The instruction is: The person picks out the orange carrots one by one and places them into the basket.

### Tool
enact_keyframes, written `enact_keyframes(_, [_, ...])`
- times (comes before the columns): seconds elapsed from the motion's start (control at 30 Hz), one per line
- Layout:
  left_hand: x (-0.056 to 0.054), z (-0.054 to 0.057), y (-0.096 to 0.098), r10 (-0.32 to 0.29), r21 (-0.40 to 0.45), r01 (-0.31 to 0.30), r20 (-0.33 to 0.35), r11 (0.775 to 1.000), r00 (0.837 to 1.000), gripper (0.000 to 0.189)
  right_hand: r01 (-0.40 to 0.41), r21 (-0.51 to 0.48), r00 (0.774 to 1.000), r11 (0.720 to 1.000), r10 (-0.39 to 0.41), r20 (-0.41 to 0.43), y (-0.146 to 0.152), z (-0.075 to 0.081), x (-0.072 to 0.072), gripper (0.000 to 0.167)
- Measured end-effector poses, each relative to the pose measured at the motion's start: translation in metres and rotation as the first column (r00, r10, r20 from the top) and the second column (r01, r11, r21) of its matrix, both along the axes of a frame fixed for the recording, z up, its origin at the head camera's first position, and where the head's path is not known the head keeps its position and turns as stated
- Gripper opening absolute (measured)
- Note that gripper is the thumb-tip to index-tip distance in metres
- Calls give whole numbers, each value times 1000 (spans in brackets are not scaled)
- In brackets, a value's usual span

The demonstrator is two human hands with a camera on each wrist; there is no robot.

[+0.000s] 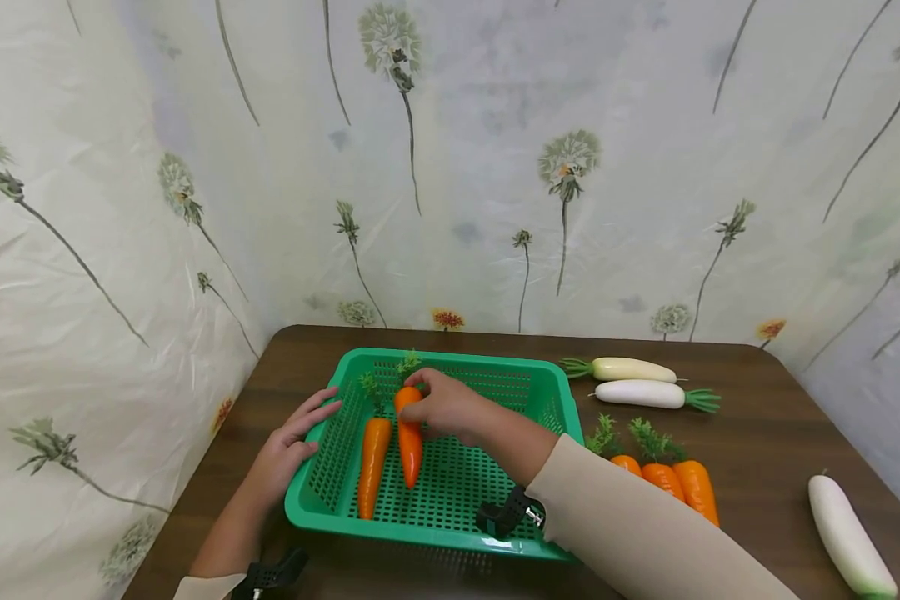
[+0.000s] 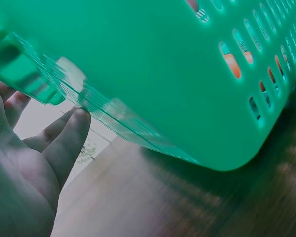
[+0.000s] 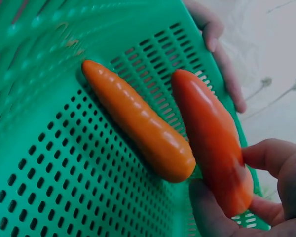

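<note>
My right hand (image 1: 450, 406) pinches an orange carrot (image 3: 214, 140) near its leafy top, thumb on one side and fingers on the other. The carrot is inside a green plastic basket (image 1: 457, 542), its tip pointing toward me. Beside it, to the left, a second carrot (image 1: 373, 467) lies along the basket floor with its green leaves toward the back. My left hand (image 1: 288, 454) is at the basket's left side, its fingers extended and fingertips touching the rim; the left wrist view shows the fingers (image 2: 71, 133) against the outer wall.
Two white radishes (image 1: 640, 393) lie behind and right of the basket on the dark wooden table (image 1: 765, 417). Several more carrots (image 1: 693, 492) are right of the basket, partly covered by my right sleeve. Another white radish (image 1: 851, 533) lies near the right edge. A flowered sheet hangs behind.
</note>
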State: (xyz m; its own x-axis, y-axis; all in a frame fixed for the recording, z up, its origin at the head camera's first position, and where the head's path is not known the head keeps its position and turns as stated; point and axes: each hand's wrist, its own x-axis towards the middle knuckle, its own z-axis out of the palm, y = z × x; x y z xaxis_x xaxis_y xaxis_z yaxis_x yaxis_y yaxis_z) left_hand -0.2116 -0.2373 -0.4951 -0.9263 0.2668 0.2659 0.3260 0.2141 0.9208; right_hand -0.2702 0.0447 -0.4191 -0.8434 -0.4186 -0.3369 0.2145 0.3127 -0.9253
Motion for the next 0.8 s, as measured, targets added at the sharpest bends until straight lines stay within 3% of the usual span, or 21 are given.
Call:
enact_keyframes(0.3, [1, -1, 2, 6, 9, -6, 8, 1000, 1000, 57, -2, 21, 999, 1000, 1, 53, -1, -10, -2, 60])
enact_keyframes(0.8, [1, -1, -1, -15, 18, 16, -31, 1000, 999, 56, -65, 30, 992, 997, 62, 109, -1, -12, 1, 64])
